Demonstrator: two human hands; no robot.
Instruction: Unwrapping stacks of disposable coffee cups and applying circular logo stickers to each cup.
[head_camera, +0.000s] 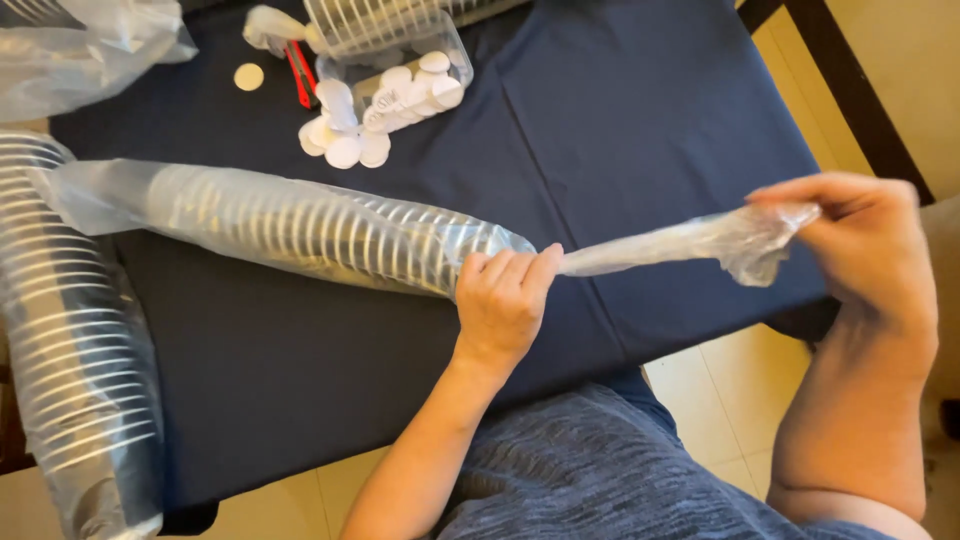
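Left hand (503, 300) wraps its grip around the near end of the sleeve of stacked clear cups (320, 230), a long ribbed tube in thin plastic lying across the dark blue surface (640, 110). Right hand (860, 245) pinches the bag's twisted tail (690, 245), pulled taut off the edge. Another cup stack (70, 350) is cut off at left; white discs (345, 140) spill from a clear tub (400, 70).

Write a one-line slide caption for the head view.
Left hand grips a bagged stack of clear cups while the right hand pulls the bag's twisted tail taut above a dark tablecloth.
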